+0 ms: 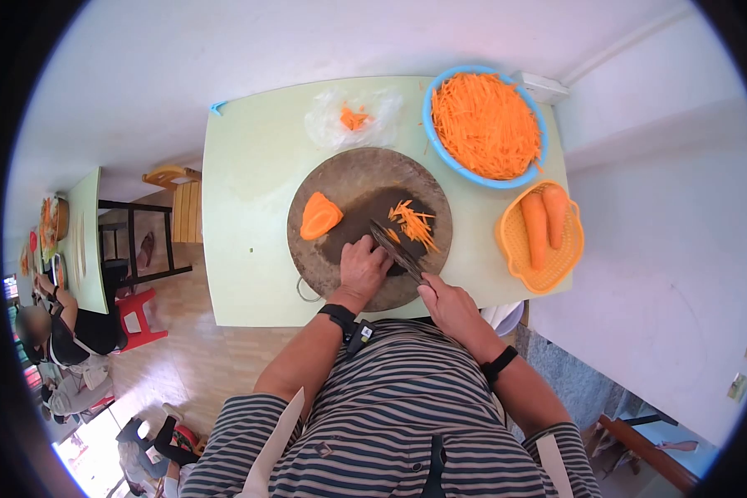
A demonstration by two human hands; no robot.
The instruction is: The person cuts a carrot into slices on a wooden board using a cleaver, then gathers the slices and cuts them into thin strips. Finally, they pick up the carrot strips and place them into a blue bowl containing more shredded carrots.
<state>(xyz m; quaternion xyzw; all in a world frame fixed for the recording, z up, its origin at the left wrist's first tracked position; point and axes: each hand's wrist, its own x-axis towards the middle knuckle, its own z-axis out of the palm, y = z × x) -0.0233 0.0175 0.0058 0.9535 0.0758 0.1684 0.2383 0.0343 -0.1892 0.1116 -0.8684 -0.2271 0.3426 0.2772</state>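
My right hand (450, 311) is wrapped round the handle of a knife (402, 259), its dark blade slanting up and left across the round wooden chopping board (315, 270). Close against the blade's left side, my left hand (363, 270) rests on the board with its fingers curled down; what lies beneath them is hidden. Carrot strips (413, 224) lie loose to the right of the blade. On the board's left part sits a pile of carrot slices (319, 216).
A blue basin (427, 124) heaped with shredded carrot stands at the table's back right. Below it, a yellow basket (513, 245) holds two whole carrots (536, 228). Carrot scraps (353, 118) lie on a clear plastic bag (382, 112). Other people sit at far left.
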